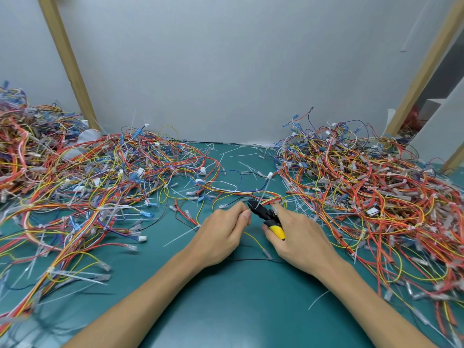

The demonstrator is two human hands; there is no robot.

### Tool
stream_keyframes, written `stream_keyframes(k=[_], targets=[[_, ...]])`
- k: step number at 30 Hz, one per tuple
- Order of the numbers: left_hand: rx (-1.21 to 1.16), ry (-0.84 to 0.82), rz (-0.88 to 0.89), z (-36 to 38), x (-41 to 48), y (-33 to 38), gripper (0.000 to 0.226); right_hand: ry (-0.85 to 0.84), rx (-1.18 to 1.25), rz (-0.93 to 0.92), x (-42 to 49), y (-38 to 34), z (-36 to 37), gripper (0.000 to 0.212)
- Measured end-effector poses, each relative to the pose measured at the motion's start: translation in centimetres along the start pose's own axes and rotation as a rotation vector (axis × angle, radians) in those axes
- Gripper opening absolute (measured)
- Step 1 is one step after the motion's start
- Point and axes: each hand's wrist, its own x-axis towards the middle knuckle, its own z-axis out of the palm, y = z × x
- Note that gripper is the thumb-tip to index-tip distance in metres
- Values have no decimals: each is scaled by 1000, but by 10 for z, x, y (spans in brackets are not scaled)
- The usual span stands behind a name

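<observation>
Two hands in view, low at centre of the green mat (pixel 226 297). For the right hand (pixel 298 239): wrapped tight round the yellow-and-black handles of a pair of cutters (pixel 266 213), black head pointing up and left, tip at a wire bundle (pixel 272 197) just beyond the fingertips. Jaw opening not discernible. For the left hand (pixel 223 232): fingers curled, thumb and forefinger pinched together right beside the cutter head; content of the pinch too small to identify. Wire bundle: red, orange and yellow strands, flat on the mat between both heaps, with a white cable tie (pixel 263 197) standing up from it close to the cutter tip. Beneath the hands: one loose yellow wire (pixel 253 239) and a thin black wire (pixel 251 259), both on the mat. Left heap (pixel 88 177): large tangle with blue and white connectors. Right heap (pixel 364 182): mostly red and orange. Scattered between: loose white ties (pixel 179 236). Behind: grey wall (pixel 226 71) and two slanting wooden posts (pixel 65 54).
</observation>
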Motion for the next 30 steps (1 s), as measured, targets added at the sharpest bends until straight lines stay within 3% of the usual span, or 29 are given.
stream_keyframes(k=[20, 30], targets=[[4, -8, 0, -1, 0, 0, 23, 40, -71, -29, 0, 1, 0, 23], [-106, -43, -89, -1, 3, -1, 29, 33, 56, 5, 2, 3, 4, 23]])
